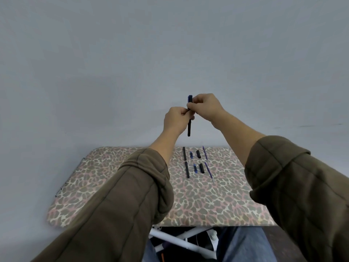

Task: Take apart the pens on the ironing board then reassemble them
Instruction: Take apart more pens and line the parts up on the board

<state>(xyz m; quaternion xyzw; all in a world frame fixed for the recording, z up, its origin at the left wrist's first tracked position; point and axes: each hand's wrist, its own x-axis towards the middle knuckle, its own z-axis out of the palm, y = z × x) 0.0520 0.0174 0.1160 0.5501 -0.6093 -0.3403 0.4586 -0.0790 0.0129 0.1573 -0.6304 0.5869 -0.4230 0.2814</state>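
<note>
Centre frame: left grip point(176, 118) and right grip point(204, 106) both pinch upright pen point(189, 129). Two pens' parts point(187, 170) lie on ironing board point(113, 176). Likely disassembling; next, twist halves apart.

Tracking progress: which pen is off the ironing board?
The black pen with the blue top, held upright by left hand and right hand; the others lie in parts on the ironing board.

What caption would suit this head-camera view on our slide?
Left hand and right hand grip a pen above an ironing board lined with pen parts.
</note>
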